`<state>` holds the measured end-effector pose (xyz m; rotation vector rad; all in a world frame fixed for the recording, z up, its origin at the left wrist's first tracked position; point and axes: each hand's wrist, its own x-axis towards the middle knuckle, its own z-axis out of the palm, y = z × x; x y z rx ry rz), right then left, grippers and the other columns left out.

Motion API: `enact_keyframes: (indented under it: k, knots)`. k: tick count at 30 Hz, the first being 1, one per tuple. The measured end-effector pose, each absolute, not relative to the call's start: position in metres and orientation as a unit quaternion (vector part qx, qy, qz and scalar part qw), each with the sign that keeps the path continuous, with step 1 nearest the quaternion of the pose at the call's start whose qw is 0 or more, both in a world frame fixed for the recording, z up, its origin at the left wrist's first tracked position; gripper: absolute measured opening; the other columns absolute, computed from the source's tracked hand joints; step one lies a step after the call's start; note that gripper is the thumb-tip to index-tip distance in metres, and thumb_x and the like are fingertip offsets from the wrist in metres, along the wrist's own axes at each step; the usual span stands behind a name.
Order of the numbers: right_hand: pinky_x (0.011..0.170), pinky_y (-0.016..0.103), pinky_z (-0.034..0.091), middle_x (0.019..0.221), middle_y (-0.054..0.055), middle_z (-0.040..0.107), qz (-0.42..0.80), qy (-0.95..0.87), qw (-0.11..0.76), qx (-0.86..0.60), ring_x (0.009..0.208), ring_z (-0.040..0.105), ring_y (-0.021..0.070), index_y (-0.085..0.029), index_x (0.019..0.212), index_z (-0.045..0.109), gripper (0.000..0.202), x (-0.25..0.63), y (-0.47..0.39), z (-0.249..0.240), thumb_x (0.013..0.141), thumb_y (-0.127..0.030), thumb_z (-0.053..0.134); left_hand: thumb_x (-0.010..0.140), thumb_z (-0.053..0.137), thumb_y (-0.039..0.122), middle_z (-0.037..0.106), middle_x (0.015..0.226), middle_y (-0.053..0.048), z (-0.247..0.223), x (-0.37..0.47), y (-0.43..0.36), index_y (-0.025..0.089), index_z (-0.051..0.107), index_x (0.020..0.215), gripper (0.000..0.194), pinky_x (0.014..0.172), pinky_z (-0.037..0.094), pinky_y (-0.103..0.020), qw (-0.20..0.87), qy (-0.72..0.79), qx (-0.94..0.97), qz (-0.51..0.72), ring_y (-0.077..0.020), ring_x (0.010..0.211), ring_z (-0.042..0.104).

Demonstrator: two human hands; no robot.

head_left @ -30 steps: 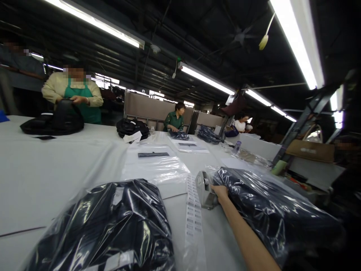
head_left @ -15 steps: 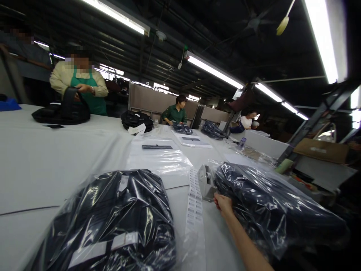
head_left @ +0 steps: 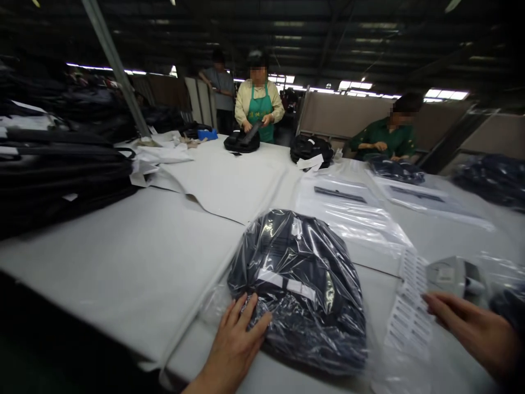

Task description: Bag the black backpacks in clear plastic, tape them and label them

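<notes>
A dark bag, seemingly a backpack point(head_left: 287, 257), lies in a clear plastic bag on the white table in front of me. My left hand point(head_left: 240, 334) rests on the lower left of the plastic, fingers spread. My right hand point(head_left: 471, 325) is at the right, thumb and fingertips pinched together; whatever is between them is too small to make out. Its fingertips are at the edge of a sheet of barcode labels point(head_left: 410, 312). Just behind that hand stands a grey tape dispenser point(head_left: 447, 276).
Black bags point(head_left: 61, 175) are piled at the left. Flat plastic bags point(head_left: 348, 205) lie beyond the backpack, near another black bag point(head_left: 311, 150). Across the table, a person in a green apron point(head_left: 260, 106) handles a black bag; another in dark green point(head_left: 388, 137) works at the right.
My view has swung left. My left hand has come into view onto the bagged backpack. My right hand has moved from the tape dispenser's front to beside the label sheet.
</notes>
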<state>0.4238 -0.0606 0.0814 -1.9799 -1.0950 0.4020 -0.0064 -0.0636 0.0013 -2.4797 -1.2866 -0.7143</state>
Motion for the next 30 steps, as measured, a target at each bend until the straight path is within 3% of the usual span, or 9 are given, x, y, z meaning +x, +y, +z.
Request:
enact_keyframes:
  k: [2,4,7,11,14,16,20,26,30]
  knots:
    - [0.063,0.031,0.046,0.075,0.009,0.068,0.244,-0.616,0.319,-0.677,0.066,0.062,0.0182,-0.026,0.077,0.071,0.019,0.378,-0.055,0.123,0.070,-0.044,0.068,0.087,0.050,0.024,0.044,0.137,-0.007,0.003,-0.006,-0.065,0.036,0.052,0.123,0.038,0.093,0.044,-0.044,0.116,-0.444,-0.852,-0.253,-0.0279,0.125,0.038]
    - [0.060,0.027,0.047,0.069,0.004,0.066,0.362,-0.764,0.196,-0.498,0.063,0.060,0.0159,-0.024,0.074,0.071,0.020,0.317,-0.041,0.159,0.079,-0.040,0.060,0.087,0.050,0.025,0.042,0.137,-0.009,0.005,-0.006,-0.065,0.037,0.052,0.123,0.038,0.091,0.045,-0.044,0.106,-0.448,-0.851,-0.252,-0.0281,0.123,0.040]
    - [0.066,0.025,0.048,0.076,0.002,0.068,0.475,-0.827,0.058,-0.294,0.070,0.063,0.0144,-0.021,0.085,0.072,0.023,0.233,-0.011,0.187,0.085,-0.034,0.054,0.087,0.052,0.028,0.039,0.138,-0.013,0.007,-0.007,-0.065,0.039,0.051,0.124,0.039,0.087,0.046,-0.045,0.089,-0.462,-0.846,-0.253,-0.0296,0.121,0.042]
    - [0.059,0.018,0.044,0.072,-0.001,0.069,0.436,-0.878,-0.040,-0.195,0.062,0.060,0.0100,-0.019,0.090,0.072,0.020,0.172,0.031,0.170,0.082,-0.019,0.054,0.086,0.053,0.027,0.038,0.138,-0.016,0.004,-0.007,-0.064,0.041,0.042,0.130,0.047,0.085,0.046,-0.046,0.068,-0.466,-0.844,-0.256,-0.0316,0.121,0.042]
    - [0.052,0.016,0.038,0.062,-0.004,0.066,0.357,-0.903,-0.122,-0.204,0.053,0.054,0.0074,-0.020,0.081,0.074,0.022,0.149,0.051,0.146,0.075,-0.007,0.057,0.085,0.055,0.025,0.034,0.141,-0.014,-0.003,-0.006,-0.064,0.039,0.049,0.125,0.044,0.089,0.043,-0.047,0.039,-0.467,-0.839,-0.275,-0.0324,0.125,0.037]
    - [0.048,0.016,0.035,0.057,-0.005,0.064,0.294,-0.913,-0.163,-0.230,0.049,0.051,0.0074,-0.021,0.073,0.074,0.016,0.136,0.055,0.134,0.071,-0.009,0.063,0.083,0.058,0.025,0.033,0.142,-0.012,-0.009,-0.004,-0.063,0.038,0.054,0.119,0.039,0.092,0.041,-0.047,0.019,-0.474,-0.828,-0.299,-0.0322,0.127,0.035]
    - [0.048,0.021,0.035,0.054,0.000,0.064,0.125,-0.933,-0.185,-0.283,0.049,0.054,0.0125,-0.020,0.066,0.073,0.003,0.116,0.056,0.116,0.063,-0.021,0.072,0.080,0.063,0.027,0.035,0.142,-0.010,-0.017,-0.001,-0.063,0.038,0.056,0.117,0.039,0.094,0.039,-0.044,0.017,-0.478,-0.810,-0.339,-0.0307,0.125,0.037]
    - [0.059,0.027,0.042,0.060,0.009,0.066,0.054,-0.906,-0.154,-0.391,0.064,0.063,0.0241,-0.018,0.063,0.071,0.041,0.130,0.084,0.096,0.050,-0.055,0.078,0.081,0.062,0.031,0.040,0.139,-0.011,-0.023,0.002,-0.061,0.044,0.054,0.116,0.038,0.093,0.038,-0.043,0.040,-0.491,-0.800,-0.343,-0.0292,0.123,0.041]
    - [0.057,0.025,0.037,0.061,0.006,0.065,0.059,-0.875,-0.076,-0.475,0.063,0.061,0.0204,-0.018,0.065,0.068,0.043,0.155,0.082,0.107,0.070,-0.061,0.063,0.081,0.061,0.032,0.042,0.137,-0.012,-0.025,0.003,-0.060,0.044,0.055,0.114,0.036,0.091,0.039,-0.045,0.024,-0.495,-0.795,-0.350,-0.0303,0.121,0.042]
